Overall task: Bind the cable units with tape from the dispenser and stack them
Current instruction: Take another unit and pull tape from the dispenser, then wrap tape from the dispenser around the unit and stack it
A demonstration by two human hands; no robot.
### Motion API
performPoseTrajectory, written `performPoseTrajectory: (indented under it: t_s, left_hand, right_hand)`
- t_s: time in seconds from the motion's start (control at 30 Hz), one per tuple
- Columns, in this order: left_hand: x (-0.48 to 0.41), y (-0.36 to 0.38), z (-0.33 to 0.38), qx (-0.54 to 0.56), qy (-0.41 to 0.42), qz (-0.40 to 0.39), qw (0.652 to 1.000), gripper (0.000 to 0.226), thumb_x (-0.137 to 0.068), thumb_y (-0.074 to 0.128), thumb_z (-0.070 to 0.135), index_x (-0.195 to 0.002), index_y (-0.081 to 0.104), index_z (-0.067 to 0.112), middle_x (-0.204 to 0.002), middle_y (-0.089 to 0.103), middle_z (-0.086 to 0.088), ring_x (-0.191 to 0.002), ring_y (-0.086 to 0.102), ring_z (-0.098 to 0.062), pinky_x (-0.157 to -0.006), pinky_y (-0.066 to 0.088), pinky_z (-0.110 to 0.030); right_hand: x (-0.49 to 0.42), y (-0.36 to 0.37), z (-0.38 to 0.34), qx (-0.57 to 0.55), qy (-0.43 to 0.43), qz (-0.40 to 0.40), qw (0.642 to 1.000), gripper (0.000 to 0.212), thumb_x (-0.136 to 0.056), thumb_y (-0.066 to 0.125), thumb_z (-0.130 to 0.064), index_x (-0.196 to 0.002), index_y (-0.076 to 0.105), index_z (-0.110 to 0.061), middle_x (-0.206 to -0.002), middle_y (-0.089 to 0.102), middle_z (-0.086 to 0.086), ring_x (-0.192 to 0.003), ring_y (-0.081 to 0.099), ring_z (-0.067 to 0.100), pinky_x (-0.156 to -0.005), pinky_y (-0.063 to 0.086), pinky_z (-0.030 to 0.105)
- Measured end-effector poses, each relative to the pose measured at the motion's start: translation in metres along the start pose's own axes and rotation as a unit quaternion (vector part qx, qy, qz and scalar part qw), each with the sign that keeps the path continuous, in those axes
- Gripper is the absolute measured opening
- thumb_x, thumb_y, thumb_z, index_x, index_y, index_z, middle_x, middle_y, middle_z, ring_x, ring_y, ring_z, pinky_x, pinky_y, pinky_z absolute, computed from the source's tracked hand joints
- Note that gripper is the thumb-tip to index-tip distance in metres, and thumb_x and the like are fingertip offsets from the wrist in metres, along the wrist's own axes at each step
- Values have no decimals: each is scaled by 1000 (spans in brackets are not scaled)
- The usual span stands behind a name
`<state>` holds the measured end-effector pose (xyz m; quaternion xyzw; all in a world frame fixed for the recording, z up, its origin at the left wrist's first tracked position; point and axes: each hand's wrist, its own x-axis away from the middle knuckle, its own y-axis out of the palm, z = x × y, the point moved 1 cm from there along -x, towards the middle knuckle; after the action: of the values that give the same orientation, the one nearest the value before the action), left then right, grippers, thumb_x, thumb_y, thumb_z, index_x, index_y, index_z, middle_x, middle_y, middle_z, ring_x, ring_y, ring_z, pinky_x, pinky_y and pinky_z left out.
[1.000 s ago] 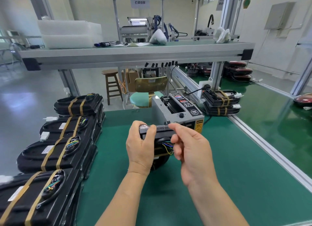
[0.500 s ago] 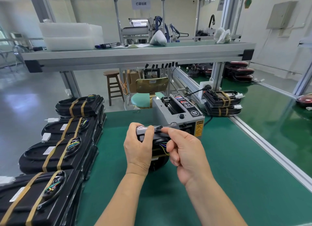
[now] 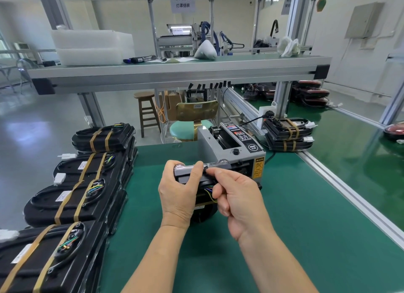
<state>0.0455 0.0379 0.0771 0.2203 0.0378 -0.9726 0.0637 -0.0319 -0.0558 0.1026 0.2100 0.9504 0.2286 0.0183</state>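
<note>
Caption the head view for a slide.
Left hand grips a black cable unit before the tape dispenser; right hand pinches its top edge; taped units stacked at left.

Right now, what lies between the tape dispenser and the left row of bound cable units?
Only bare green mat, as the head view shows.

Deep green surface [image 3: 284, 238]. Black cable units [image 3: 43, 205] banded twice in tan tape [image 3: 65, 202], with yellow, blue and green wires [image 3: 95, 189]. Grey tape dispenser [image 3: 227, 146] bearing a yellow caution label [image 3: 258, 168]. Behind, mint-green chair seat [image 3: 183, 130] with brassy gold back; brown wooden stool [image 3: 145, 95].
</note>
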Motion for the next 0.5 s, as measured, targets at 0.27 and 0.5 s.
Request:
performPoseTrajectory:
  t_s: [0.27,0.5]
  left_hand:
    - [-1,-5,-1,6,-7,0,1000,36,-68,70,49,-79,51,20,-73,58,2,-67,55,-15,-63,48,-23]
    - [-3,-4,-1,10,-19,9,1000,36,-66,71,46,-78,51,19,-71,58,3,-66,55,-15,-62,48,-24]
  right_hand:
    - [0,3,3,6,-1,-2,1000,26,-94,59,-11,-78,79,-15,-48,52,3,-30,28,7,-31,21,15]
    - [-1,2,2,34,-10,-9,999,23,-95,58,-12,-84,78,-14,-49,53,4,-31,29,8,-32,22,15]
